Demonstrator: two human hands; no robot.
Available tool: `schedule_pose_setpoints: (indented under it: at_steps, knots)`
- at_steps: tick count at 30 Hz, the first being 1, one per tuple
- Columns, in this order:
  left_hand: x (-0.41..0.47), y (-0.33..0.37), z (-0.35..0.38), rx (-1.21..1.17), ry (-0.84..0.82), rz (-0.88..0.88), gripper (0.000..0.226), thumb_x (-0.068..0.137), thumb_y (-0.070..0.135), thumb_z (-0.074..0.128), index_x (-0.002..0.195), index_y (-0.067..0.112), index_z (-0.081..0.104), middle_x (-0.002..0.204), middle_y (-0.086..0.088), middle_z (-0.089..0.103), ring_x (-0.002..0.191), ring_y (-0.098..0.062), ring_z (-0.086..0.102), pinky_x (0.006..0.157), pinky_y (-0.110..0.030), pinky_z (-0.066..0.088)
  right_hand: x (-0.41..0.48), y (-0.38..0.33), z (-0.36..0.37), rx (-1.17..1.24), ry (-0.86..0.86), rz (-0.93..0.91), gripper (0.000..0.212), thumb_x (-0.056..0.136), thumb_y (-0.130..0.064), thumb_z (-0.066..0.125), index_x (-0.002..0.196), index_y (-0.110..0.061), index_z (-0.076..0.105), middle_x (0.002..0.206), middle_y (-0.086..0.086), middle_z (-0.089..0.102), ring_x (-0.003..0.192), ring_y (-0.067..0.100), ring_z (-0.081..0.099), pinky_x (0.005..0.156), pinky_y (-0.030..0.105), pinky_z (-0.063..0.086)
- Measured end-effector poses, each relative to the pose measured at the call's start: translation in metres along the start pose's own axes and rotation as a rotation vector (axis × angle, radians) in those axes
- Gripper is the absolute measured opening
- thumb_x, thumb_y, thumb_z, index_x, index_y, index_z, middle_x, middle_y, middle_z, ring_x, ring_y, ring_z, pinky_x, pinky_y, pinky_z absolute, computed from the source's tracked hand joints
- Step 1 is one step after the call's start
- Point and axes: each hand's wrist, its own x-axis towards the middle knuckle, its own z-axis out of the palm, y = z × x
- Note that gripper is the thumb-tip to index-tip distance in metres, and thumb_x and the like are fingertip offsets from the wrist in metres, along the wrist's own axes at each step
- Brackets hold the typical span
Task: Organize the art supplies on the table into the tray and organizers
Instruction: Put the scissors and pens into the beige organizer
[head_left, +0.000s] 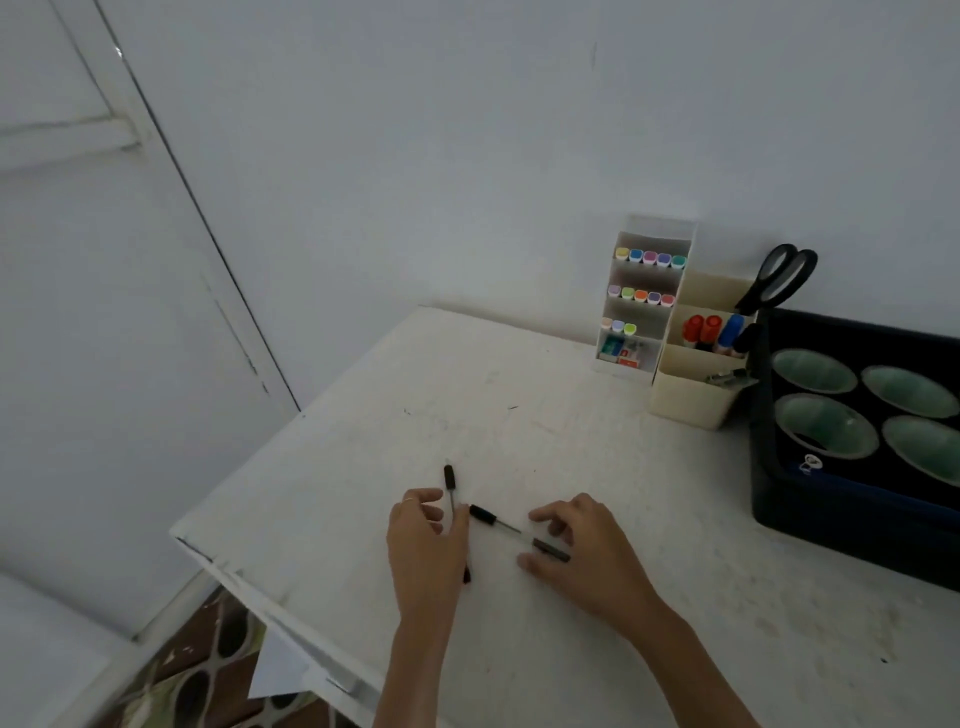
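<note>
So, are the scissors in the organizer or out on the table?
In: the scissors stand handles-up in the back compartment of the beige organizer.

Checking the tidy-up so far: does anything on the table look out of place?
Two pens lie loose on the table, away from the organizers: the left pen held by the left hand, the right pen pinched by the right hand.

We identify the left hand (426, 543) and the right hand (584, 553). The left forearm (410, 670) and the right forearm (693, 670) are bare to the lower frame edge. We note one worn item: a thin, pale ring (409, 500) on a finger of the left hand.
</note>
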Motion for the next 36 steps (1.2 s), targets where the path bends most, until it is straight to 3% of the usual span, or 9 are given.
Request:
schedule_pose_setpoints:
  at_steps: [3,5,7,14,17,21,25,31,36]
  knots:
    - [-0.004,-0.005,0.000,0.086,-0.063,-0.041,0.034,0.078,0.028,0.074,0.100,0.015,0.051,0.091,-0.003,0.053,0.075,-0.010,0.050,0.062,-0.015,0.036,-0.004,0.004,0.003,0.036,0.003,-0.002,0.036,0.078,-0.040,0.071,0.110,-0.033,0.057,0.096,-0.011,0.047,0.090,0.003,0.046,0.083,0.017,0.041]
    - [-0.007,-0.005,0.001,0.129,-0.060,-0.056,0.031,0.078,0.027,0.074,0.098,0.013,0.054,0.093,-0.003,0.053,0.078,-0.010,0.049,0.068,-0.016,0.035,-0.004,0.007,0.004,0.094,0.049,-0.012,0.025,0.081,-0.029,0.071,0.105,-0.026,0.064,0.090,-0.010,0.051,0.086,0.005,0.050,0.081,0.018,0.044]
    - [-0.010,-0.005,0.003,0.130,-0.023,-0.042,0.022,0.079,0.022,0.072,0.093,0.011,0.059,0.095,-0.003,0.056,0.077,-0.008,0.049,0.064,-0.012,0.033,-0.005,0.008,0.005,0.138,0.085,-0.011,0.016,0.081,-0.021,0.071,0.095,-0.024,0.067,0.087,-0.007,0.055,0.084,0.008,0.054,0.079,0.020,0.047]
    - [-0.017,0.010,0.004,-0.102,0.086,-0.017,0.010,0.086,0.009,0.062,0.093,0.017,0.059,0.092,0.001,0.061,0.079,-0.006,0.057,0.058,-0.009,0.040,-0.007,0.006,0.001,0.315,0.302,0.003,0.014,0.076,-0.009,0.075,0.087,-0.016,0.071,0.085,0.000,0.059,0.074,0.003,0.055,0.070,0.005,0.043]
    - [-0.014,0.022,0.005,-0.230,0.098,0.068,0.010,0.087,0.006,0.063,0.093,0.014,0.063,0.091,-0.003,0.063,0.079,-0.006,0.060,0.064,-0.003,0.044,-0.007,0.005,-0.007,0.408,0.416,0.035,0.015,0.077,-0.010,0.075,0.088,-0.020,0.071,0.086,-0.003,0.061,0.076,0.002,0.059,0.072,0.005,0.045]
    - [-0.009,0.045,0.009,-0.318,0.109,0.196,0.010,0.086,0.004,0.064,0.092,0.011,0.066,0.094,-0.003,0.058,0.079,-0.012,0.062,0.068,-0.005,0.046,-0.005,0.004,-0.029,0.618,0.502,0.087,0.017,0.080,-0.012,0.072,0.094,-0.023,0.072,0.090,-0.006,0.069,0.082,0.004,0.065,0.078,0.014,0.052]
    - [-0.006,0.069,0.021,-0.401,0.046,0.240,0.017,0.085,0.006,0.066,0.096,0.018,0.062,0.088,0.004,0.064,0.077,-0.002,0.062,0.067,-0.007,0.047,-0.004,0.006,-0.054,0.744,0.490,0.075,0.022,0.084,-0.007,0.067,0.101,-0.020,0.068,0.090,-0.001,0.070,0.080,0.008,0.067,0.075,0.018,0.054]
    - [-0.001,0.105,0.046,-0.462,-0.022,0.339,0.022,0.087,0.014,0.064,0.106,0.024,0.059,0.090,0.015,0.066,0.080,-0.002,0.063,0.070,-0.009,0.048,0.000,0.013,-0.091,1.012,0.663,0.105,0.018,0.087,-0.005,0.060,0.103,-0.015,0.057,0.090,0.008,0.071,0.082,0.017,0.070,0.073,0.023,0.057]
    - [0.008,0.127,0.066,-0.420,-0.045,0.421,0.017,0.088,0.020,0.062,0.105,0.022,0.062,0.094,0.013,0.067,0.087,-0.006,0.063,0.077,-0.017,0.050,0.008,0.019,-0.125,0.960,0.803,0.001,0.014,0.091,-0.007,0.053,0.102,-0.014,0.060,0.092,0.005,0.069,0.083,0.016,0.069,0.073,0.021,0.055]
